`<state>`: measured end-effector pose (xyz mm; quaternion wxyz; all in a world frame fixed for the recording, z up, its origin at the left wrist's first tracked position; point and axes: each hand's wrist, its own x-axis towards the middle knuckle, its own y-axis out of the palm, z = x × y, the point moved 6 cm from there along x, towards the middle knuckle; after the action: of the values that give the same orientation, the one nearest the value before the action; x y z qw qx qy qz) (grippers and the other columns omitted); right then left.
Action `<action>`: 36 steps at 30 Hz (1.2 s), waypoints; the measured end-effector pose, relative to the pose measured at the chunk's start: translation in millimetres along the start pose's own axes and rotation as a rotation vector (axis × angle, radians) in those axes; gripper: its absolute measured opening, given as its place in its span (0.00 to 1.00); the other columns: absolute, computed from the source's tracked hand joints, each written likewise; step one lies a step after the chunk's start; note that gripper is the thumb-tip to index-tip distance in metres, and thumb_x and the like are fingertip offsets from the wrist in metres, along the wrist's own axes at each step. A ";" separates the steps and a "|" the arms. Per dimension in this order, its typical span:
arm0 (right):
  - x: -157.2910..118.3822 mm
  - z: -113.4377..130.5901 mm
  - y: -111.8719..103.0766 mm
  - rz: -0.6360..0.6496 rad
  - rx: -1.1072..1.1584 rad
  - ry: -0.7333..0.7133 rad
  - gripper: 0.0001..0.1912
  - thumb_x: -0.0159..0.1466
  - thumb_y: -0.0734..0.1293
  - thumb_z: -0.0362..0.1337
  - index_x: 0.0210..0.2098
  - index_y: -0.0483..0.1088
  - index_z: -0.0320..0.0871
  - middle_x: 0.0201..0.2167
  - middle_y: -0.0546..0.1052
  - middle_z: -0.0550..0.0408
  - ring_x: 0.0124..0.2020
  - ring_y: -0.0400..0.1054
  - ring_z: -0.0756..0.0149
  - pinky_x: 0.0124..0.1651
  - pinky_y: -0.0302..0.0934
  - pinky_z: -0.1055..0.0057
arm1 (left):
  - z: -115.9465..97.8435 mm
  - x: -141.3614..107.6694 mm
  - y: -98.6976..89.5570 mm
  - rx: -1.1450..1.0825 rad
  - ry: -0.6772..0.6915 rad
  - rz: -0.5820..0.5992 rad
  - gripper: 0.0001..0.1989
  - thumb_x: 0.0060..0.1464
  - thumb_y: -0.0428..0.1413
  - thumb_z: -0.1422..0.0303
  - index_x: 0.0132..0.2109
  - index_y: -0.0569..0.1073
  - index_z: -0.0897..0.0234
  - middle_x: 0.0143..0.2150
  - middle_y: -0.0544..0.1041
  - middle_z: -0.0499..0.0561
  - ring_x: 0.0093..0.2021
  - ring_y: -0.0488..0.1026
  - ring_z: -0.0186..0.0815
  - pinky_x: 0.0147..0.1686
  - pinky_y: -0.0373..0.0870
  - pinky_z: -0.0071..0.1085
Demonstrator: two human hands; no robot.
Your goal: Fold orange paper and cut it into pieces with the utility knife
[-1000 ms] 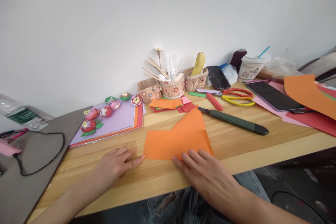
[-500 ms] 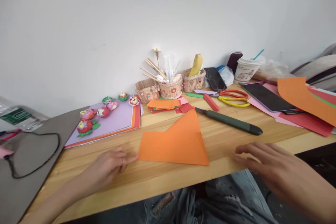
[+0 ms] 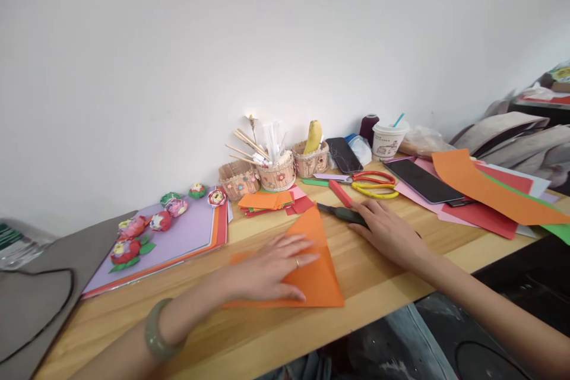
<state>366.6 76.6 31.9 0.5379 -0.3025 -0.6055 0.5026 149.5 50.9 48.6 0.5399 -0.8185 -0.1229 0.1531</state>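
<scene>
An orange sheet of paper (image 3: 321, 282) with one folded corner pointing away from me lies on the wooden table. My left hand (image 3: 276, 267) rests on it, palm down and fingers spread, covering its left part. Just right of the sheet, my right hand (image 3: 389, 231) has its fingers over the dark green handle of a craft knife (image 3: 350, 215). The blade points left, close to the paper's upper tip. Most of the handle is hidden under that hand. A red paper strip (image 3: 339, 193) lies just beyond the fingertips.
Scissors (image 3: 376, 184), small paper pieces (image 3: 267, 200) and decorated baskets (image 3: 276, 175) stand or lie behind. Paper flowers (image 3: 160, 221) sit on a lilac sheet stack (image 3: 187, 237) at left. A phone (image 3: 423, 181), loose papers (image 3: 494, 190) and a lidded cup (image 3: 388, 139) are at right.
My left hand has moved right from the paper's left edge onto the sheet. My right hand has moved forward and left onto the craft knife. The view has shifted slightly.
</scene>
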 end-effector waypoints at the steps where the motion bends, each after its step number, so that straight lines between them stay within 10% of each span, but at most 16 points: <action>1: -1.6 1.6 -0.6 0.006 0.011 -0.002 0.18 0.67 0.56 0.41 0.50 0.67 0.38 0.41 0.72 0.45 0.45 0.67 0.55 0.46 0.62 0.57 | 2.0 6.4 5.7 -0.013 -0.007 0.048 0.36 0.57 0.59 0.58 0.66 0.57 0.66 0.69 0.52 0.65 0.69 0.45 0.50 0.65 0.44 0.53; 9: -29.7 -13.3 -29.4 0.078 0.165 0.169 0.24 0.68 0.47 0.41 0.59 0.60 0.42 0.51 0.71 0.41 0.47 0.68 0.51 0.42 0.63 0.58 | 18.9 20.6 19.6 -0.137 -0.172 -0.016 0.32 0.60 0.56 0.59 0.66 0.56 0.66 0.70 0.46 0.64 0.70 0.39 0.48 0.65 0.34 0.52; 19: -52.8 -13.5 -16.6 0.591 0.466 0.373 0.23 0.65 0.47 0.53 0.32 0.65 0.46 0.24 0.76 0.52 0.22 0.71 0.63 0.22 0.61 0.71 | 31.7 29.4 19.8 -0.414 -0.293 -0.220 0.45 0.46 0.66 0.68 0.67 0.53 0.62 0.65 0.57 0.61 0.65 0.51 0.50 0.63 0.48 0.50; 24: -45.6 -8.4 -16.2 0.572 0.356 0.335 0.23 0.60 0.59 0.56 0.42 0.66 0.44 0.31 0.77 0.49 0.23 0.70 0.61 0.25 0.59 0.68 | 36.5 33.8 24.0 -0.456 -0.350 -0.218 0.45 0.43 0.66 0.68 0.66 0.55 0.60 0.55 0.67 0.56 0.57 0.61 0.48 0.60 0.54 0.50; 36: -20.3 2.1 -13.9 0.416 -0.053 0.113 0.16 0.66 0.56 0.51 0.38 0.66 0.45 0.35 0.76 0.49 0.33 0.73 0.53 0.26 0.52 0.67 | 36.0 30.0 24.4 -0.483 -0.388 -0.255 0.44 0.44 0.64 0.66 0.66 0.53 0.63 0.64 0.55 0.61 0.66 0.48 0.53 0.63 0.46 0.53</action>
<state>371.9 53.2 38.0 0.4475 -0.4625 -0.5121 0.5689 164.2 83.0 9.2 0.3116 -0.8565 -0.3576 0.2035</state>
